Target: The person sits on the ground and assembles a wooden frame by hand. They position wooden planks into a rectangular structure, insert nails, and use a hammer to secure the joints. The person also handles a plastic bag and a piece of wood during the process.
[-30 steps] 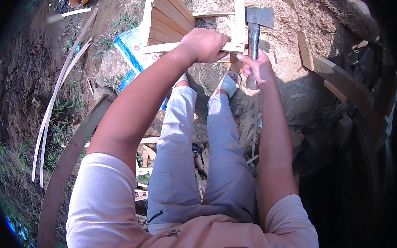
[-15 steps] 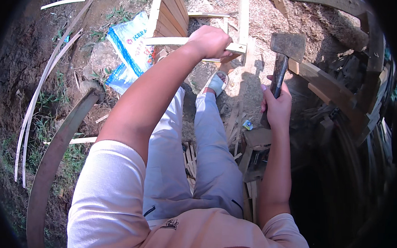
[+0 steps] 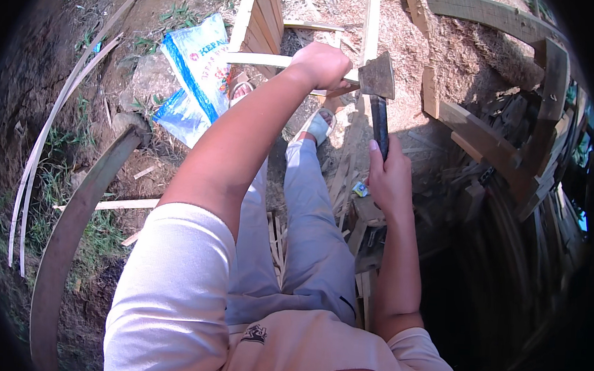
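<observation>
My left hand (image 3: 321, 66) is closed around a pale wooden slat (image 3: 259, 59) that lies across the near side of a slatted wooden frame (image 3: 265, 25). Whatever sits under the fingers is hidden. Wrapped round the dark handle of a hatchet, my right hand (image 3: 391, 173) is just right of and nearer than the left one. The worn metal head of the hatchet (image 3: 377, 77) is at the slat's right end, close to my left fingers; I cannot tell whether it touches the wood.
A blue-and-white plastic sack (image 3: 199, 68) lies left of the frame. Long thin strips (image 3: 69, 99) and a curved-looking board (image 3: 76, 222) are farther left. Timber beams (image 3: 491, 137) and stacked wood stand at the right. My sandaled foot (image 3: 318, 125) is below the frame.
The hatchet has swung left, its head now at the slat's right end beside my left hand. My left hand keeps its hold, shifted slightly right in the picture.
</observation>
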Available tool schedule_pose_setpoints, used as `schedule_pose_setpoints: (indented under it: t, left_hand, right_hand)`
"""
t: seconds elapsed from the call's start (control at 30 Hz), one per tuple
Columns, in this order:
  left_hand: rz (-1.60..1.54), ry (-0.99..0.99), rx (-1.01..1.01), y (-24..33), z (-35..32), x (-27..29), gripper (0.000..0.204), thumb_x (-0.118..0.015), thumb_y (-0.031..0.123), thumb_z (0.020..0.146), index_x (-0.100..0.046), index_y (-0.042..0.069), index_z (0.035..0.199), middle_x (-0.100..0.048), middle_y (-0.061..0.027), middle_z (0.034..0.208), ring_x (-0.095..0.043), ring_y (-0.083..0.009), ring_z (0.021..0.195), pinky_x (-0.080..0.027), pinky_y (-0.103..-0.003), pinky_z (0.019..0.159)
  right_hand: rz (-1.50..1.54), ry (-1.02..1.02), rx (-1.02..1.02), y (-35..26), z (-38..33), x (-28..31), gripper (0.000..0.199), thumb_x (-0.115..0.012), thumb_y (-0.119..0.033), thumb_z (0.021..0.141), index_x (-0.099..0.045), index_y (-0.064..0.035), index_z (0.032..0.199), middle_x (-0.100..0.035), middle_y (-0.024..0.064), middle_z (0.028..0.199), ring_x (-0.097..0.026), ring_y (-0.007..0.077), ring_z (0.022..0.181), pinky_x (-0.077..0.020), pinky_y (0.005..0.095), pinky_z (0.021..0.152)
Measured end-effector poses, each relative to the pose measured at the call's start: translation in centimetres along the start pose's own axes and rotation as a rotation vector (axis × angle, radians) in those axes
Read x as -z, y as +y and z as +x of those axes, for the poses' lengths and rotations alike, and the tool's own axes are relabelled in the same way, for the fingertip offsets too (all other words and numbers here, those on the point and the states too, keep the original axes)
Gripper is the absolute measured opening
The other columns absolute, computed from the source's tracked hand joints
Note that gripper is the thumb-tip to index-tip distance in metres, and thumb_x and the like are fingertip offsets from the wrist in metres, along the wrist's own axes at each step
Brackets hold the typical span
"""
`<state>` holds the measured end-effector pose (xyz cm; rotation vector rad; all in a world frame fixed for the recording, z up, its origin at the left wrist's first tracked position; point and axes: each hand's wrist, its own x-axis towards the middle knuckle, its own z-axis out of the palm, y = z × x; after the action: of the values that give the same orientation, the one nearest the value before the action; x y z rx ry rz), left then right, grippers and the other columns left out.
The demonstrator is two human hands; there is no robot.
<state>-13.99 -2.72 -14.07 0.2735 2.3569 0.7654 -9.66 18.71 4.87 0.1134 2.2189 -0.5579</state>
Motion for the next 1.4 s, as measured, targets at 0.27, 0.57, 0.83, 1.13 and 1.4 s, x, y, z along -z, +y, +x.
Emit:
schedule_pose_setpoints:
  t: [0.27, 0.57, 0.83, 1.13, 1.4]
  left_hand:
    - [-0.066, 0.02, -0.004, 0.0, -0.2, 0.1, 0.039, -0.075, 0.046, 0.096, -0.078, 0.007, 0.1, -0.078, -0.0156, 0.1, -0.076, -0.0371, 0.099, -0.06, -0.05, 0.087]
    - [-0.051, 0.018, -0.005, -0.1, -0.2, -0.1, 0.038, -0.076, 0.045, 0.096, -0.079, 0.007, 0.102, -0.079, -0.0148, 0.102, -0.076, -0.037, 0.1, -0.06, -0.05, 0.089]
    - [-0.053, 0.012, 0.016, 0.4, 0.0, -0.4, 0.039, -0.076, 0.046, 0.095, -0.079, 0.008, 0.102, -0.079, -0.0151, 0.1, -0.076, -0.0369, 0.1, -0.06, -0.049, 0.088]
    - [-0.036, 0.042, 0.012, 0.0, -0.2, -0.4, 0.039, -0.076, 0.046, 0.096, -0.079, 0.007, 0.101, -0.079, -0.0153, 0.099, -0.076, -0.0375, 0.097, -0.06, -0.05, 0.087]
    - [-0.033, 0.051, -0.003, 0.5, -0.6, 0.0, 0.038, -0.076, 0.047, 0.096, -0.079, 0.009, 0.101, -0.078, -0.0157, 0.093, -0.076, -0.0374, 0.095, -0.06, -0.05, 0.086]
  right_hand:
    - [0.229, 0.163, 0.001, -3.6, -2.1, 0.6, 0.028, -0.059, -0.023, 0.111, -0.057, 0.0047, 0.114, -0.066, 0.0178, 0.076, -0.07, 0.0312, 0.068, -0.0513, 0.047, 0.065]
    - [0.108, 0.195, 0.035, -3.7, -2.7, -0.1, 0.03, -0.057, -0.027, 0.113, -0.058, 0.0038, 0.114, -0.066, 0.0207, 0.078, -0.07, 0.038, 0.073, -0.0519, 0.0502, 0.069]
    - [-0.038, 0.174, 0.039, 1.1, 0.0, -2.8, 0.028, -0.056, -0.025, 0.113, -0.057, 0.0027, 0.114, -0.066, 0.0185, 0.079, -0.069, 0.0368, 0.07, -0.0519, 0.0484, 0.068]
    - [0.378, 0.251, -0.013, -0.4, -2.8, -0.9, 0.022, -0.056, -0.022, 0.114, -0.057, -0.0015, 0.107, -0.058, 0.0042, 0.065, -0.056, 0.0084, 0.051, -0.044, 0.0306, 0.048]
    - [0.373, 0.016, -0.287, 7.8, -3.4, -6.6, 0.03, -0.058, -0.027, 0.113, -0.056, 0.0003, 0.101, -0.058, 0.007, 0.064, -0.059, 0.0162, 0.047, -0.0464, 0.0366, 0.046]
